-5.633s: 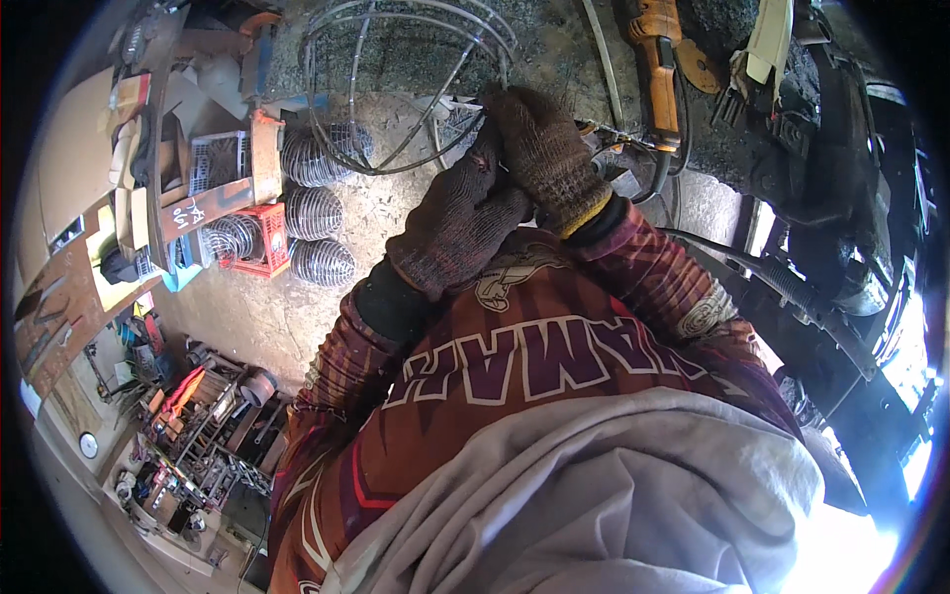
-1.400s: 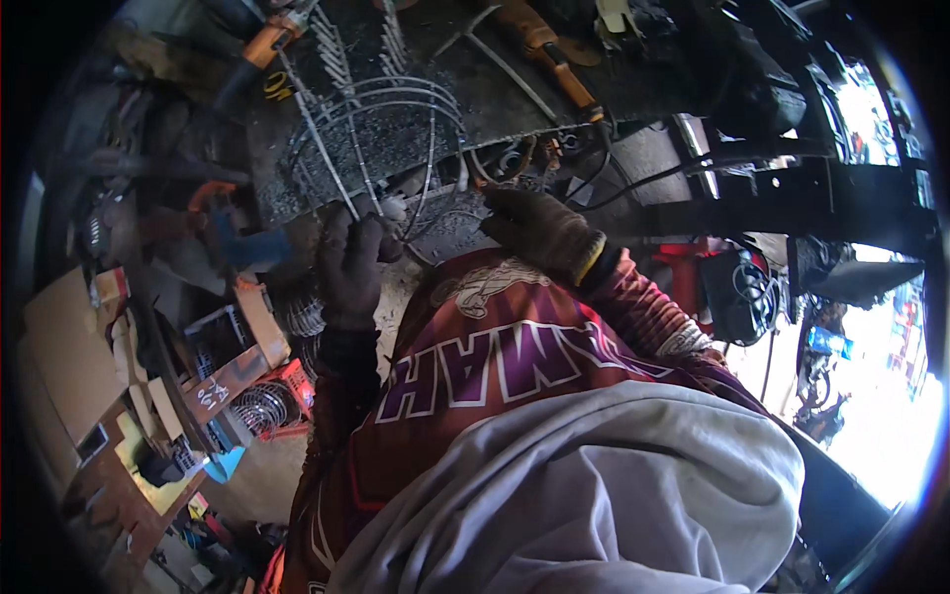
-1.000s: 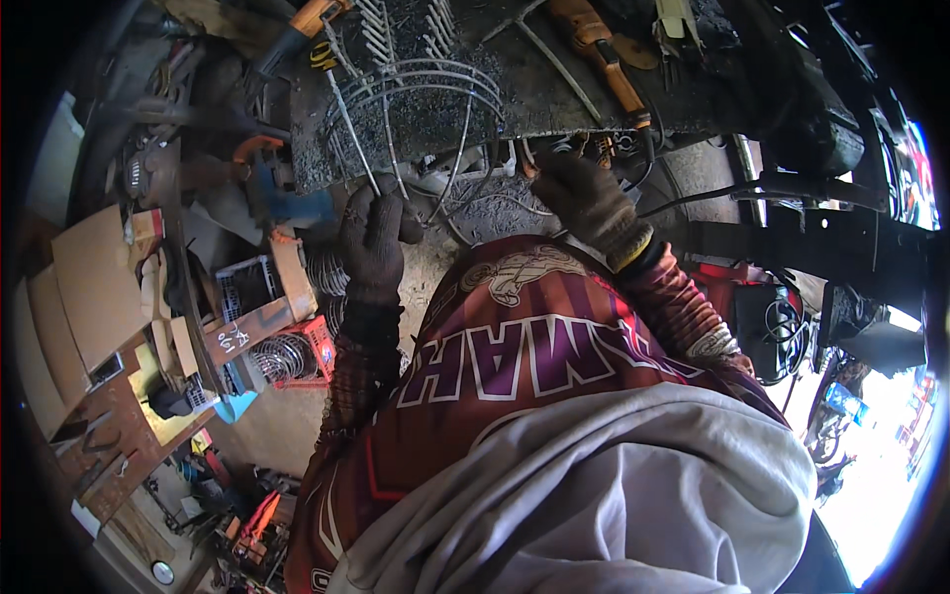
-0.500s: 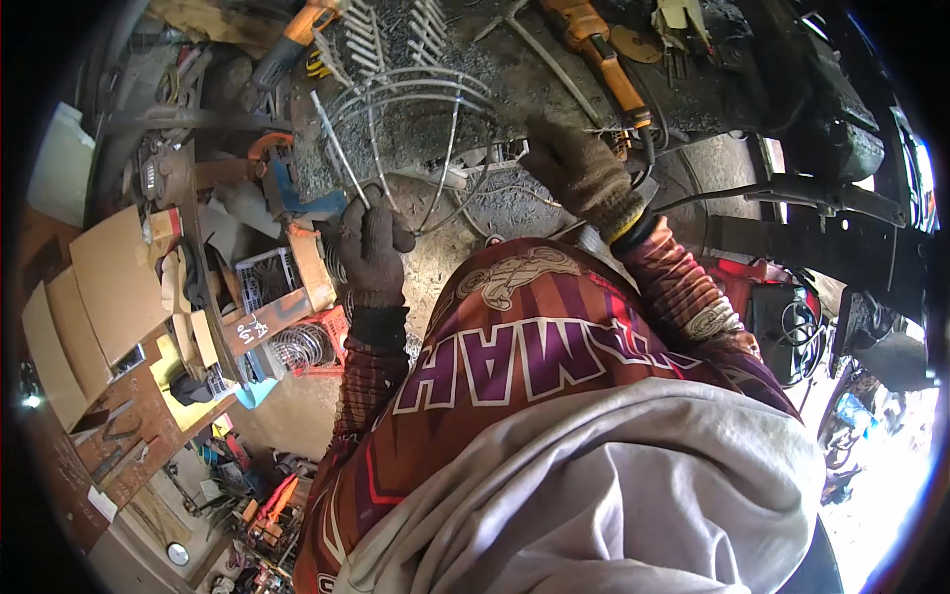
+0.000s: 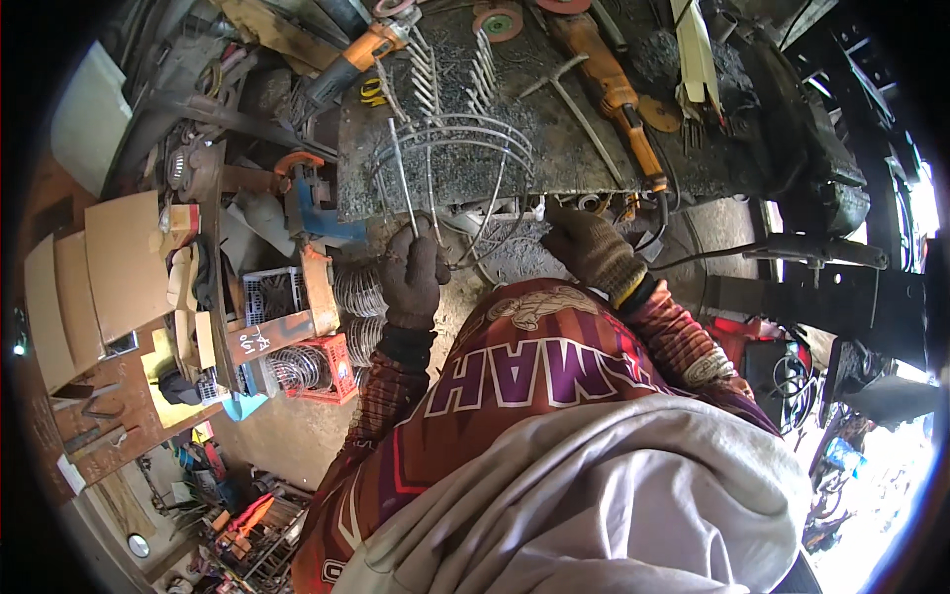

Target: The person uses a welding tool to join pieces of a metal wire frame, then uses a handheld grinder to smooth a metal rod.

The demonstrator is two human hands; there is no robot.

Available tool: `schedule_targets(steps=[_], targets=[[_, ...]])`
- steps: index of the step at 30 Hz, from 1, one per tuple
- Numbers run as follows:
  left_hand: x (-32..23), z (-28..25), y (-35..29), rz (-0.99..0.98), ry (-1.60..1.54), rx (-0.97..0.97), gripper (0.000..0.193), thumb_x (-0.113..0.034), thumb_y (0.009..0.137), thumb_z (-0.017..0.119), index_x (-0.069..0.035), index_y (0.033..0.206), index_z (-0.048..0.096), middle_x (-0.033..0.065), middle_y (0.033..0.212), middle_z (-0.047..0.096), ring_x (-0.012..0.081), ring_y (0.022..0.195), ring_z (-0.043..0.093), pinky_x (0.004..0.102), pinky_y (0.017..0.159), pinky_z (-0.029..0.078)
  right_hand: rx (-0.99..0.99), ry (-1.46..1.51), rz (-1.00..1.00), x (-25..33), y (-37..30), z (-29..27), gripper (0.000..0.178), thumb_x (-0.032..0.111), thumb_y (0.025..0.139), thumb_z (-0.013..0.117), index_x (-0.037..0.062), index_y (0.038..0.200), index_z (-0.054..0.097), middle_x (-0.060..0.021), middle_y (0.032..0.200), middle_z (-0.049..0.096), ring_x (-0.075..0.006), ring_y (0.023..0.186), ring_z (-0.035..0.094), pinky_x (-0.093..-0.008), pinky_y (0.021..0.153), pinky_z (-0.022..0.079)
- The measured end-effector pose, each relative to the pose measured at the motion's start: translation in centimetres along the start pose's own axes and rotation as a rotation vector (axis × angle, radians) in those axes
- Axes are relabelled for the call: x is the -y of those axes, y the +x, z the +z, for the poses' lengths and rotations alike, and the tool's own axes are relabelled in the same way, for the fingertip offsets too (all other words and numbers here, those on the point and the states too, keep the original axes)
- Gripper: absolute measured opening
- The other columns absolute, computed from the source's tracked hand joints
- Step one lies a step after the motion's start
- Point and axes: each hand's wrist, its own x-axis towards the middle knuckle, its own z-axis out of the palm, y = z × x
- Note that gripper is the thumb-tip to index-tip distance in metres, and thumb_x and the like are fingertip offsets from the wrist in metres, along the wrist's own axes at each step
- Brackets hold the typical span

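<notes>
My left hand (image 5: pixel 414 277), in a dark knitted glove, is closed around the near end of a bare metal rod. That rod belongs to a round wire frame (image 5: pixel 455 148) of curved rings and straight rods, which overlaps the near edge of the dark workbench (image 5: pixel 366 193). To the right, my right hand (image 5: pixel 594 252), in a brown glove with a yellowish cuff, is at the bench edge. Its fingers are drawn together; whatever lies between them is hidden. A T-shaped metal bar (image 5: pixel 584 124) lies on the bench beyond this hand.
An orange angle grinder (image 5: pixel 614 94) with a cable lies at the right of the bench, another grinder (image 5: pixel 366 54) at the far left. Rows of short metal rods (image 5: pixel 426 79) lie behind the frame. Wire coils (image 5: pixel 358 292), a red crate (image 5: pixel 341 366) and cardboard (image 5: pixel 124 262) are left.
The view has shifted, so the bench sits lower and farther right in the picture. My right hand has come slightly nearer to me. My left hand keeps its hold on the rod.
</notes>
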Motion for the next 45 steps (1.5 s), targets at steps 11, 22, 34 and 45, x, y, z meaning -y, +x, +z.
schedule_targets(steps=[11, 22, 34, 45], targets=[[1.2, -0.1, -0.3, 0.046, -0.081, 0.031, 0.025, -0.015, 0.106, 0.056, -0.001, 0.124, 0.064, 0.0014, 0.074, 0.059, 0.0068, 0.060, 0.053, 0.0240, 0.053, 0.045, -0.057, 0.044, -0.010, 3.1, 2.7, -3.9, 0.028, 0.020, 0.096, 0.068, 0.0009, 0.117, 0.066, -0.0152, 0.093, 0.071, -0.0215, 0.084, 0.070, -0.0351, 0.076, 0.054], [-0.7, 0.8, -0.3, -0.082, -0.064, -0.078, 0.031, -0.016, 0.101, 0.055, -0.003, 0.128, 0.064, 0.0011, 0.073, 0.059, 0.0075, 0.057, 0.054, 0.0260, 0.051, 0.046, -0.276, -0.781, 0.148, -5.1, 27.2, -20.4, 0.045, 0.038, 0.089, 0.067, 0.0023, 0.117, 0.068, -0.0274, 0.118, 0.069, -0.0427, 0.113, 0.067, -0.0496, 0.095, 0.054], [2.1, 1.7, -1.3, 0.005, -0.203, -0.283, 0.031, -0.015, 0.102, 0.057, 0.000, 0.129, 0.061, -0.0013, 0.068, 0.057, 0.0047, 0.055, 0.049, 0.0229, 0.048, 0.041, 0.031, -0.799, 0.076, -6.4, 28.4, -20.0, 0.051, 0.031, 0.090, 0.069, 0.0020, 0.130, 0.060, -0.0236, 0.118, 0.069, -0.0396, 0.106, 0.068, -0.0464, 0.088, 0.055], [1.7, 0.1, -2.3, -0.027, -0.114, -0.278, 0.030, -0.015, 0.103, 0.056, 0.000, 0.128, 0.062, 0.0004, 0.069, 0.059, 0.0057, 0.054, 0.051, 0.0241, 0.048, 0.043, -0.213, -0.261, 0.067, -2.5, 25.8, -21.0, 0.059, 0.025, 0.091, 0.071, 0.0022, 0.143, 0.052, -0.0195, 0.118, 0.069, -0.0366, 0.099, 0.069, -0.0433, 0.082, 0.057]])
